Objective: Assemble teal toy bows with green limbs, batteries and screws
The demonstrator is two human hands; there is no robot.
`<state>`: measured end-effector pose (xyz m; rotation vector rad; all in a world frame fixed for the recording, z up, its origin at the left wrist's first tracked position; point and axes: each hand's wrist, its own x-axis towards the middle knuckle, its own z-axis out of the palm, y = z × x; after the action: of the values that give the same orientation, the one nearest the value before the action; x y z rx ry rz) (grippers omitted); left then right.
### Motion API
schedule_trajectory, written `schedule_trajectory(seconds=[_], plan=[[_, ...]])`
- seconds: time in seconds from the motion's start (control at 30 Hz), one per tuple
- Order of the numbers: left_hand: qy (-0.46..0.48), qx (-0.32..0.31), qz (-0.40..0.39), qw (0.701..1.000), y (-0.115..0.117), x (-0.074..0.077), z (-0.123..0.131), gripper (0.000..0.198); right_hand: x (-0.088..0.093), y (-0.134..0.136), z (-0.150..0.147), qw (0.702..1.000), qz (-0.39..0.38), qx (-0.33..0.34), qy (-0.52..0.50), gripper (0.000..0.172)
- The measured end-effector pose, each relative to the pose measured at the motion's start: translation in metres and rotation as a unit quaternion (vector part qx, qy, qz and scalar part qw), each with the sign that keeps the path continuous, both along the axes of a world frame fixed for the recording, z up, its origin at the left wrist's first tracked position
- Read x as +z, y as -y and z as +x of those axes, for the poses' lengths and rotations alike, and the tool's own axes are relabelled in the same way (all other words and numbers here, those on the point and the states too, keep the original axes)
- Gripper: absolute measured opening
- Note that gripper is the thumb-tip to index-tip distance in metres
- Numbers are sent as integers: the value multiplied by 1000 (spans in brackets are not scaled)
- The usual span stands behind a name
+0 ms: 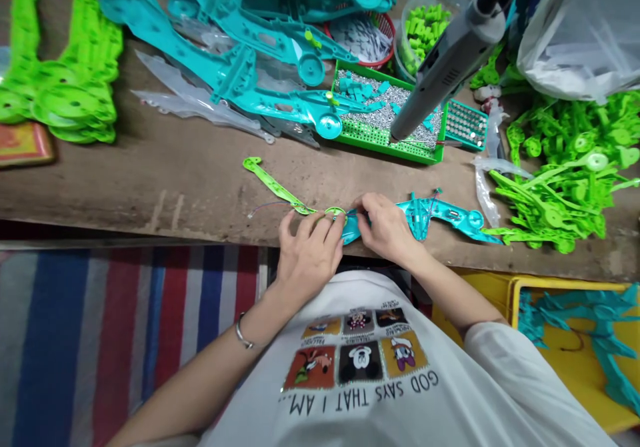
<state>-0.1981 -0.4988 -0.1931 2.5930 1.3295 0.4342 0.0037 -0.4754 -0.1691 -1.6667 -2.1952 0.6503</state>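
At the table's near edge lies a long turquoise plastic shell (453, 215), its open, ribbed inside facing up, with thin wires along it. A curved lime-green plastic part (273, 184) meets its left end and sticks out up and left. My left hand (311, 244) bends its fingers over the green part where the two join, pressing it against the table. Beside it, my right hand (384, 226) has its fingers curled in a pinch at the turquoise shell; anything small between the fingertips is hidden. A thin wire (265, 206) trails left of my left hand.
A grey power screwdriver (445, 67) hangs over a green tray (365, 134) of screws and small turquoise pieces. Turquoise shells (240, 74) are stacked behind. Green parts pile at right (560, 194) and left (75, 94). A yellow bin (515, 294) stands below right.
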Motion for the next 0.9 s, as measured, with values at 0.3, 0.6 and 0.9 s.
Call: schedule_trajectory(seconds=[0.3, 0.6, 0.9], plan=[[-56, -8, -16, 998, -3, 13, 4, 50, 2, -2, 14, 1000, -14, -7, -25, 14], [-82, -9, -42, 996, -7, 26, 12, 60, 2, -3, 26, 1000, -26, -5, -8, 14], [-114, -11, -35, 993, -9, 30, 14, 51, 3, -4, 33, 998, -40, 53, 10, 22]])
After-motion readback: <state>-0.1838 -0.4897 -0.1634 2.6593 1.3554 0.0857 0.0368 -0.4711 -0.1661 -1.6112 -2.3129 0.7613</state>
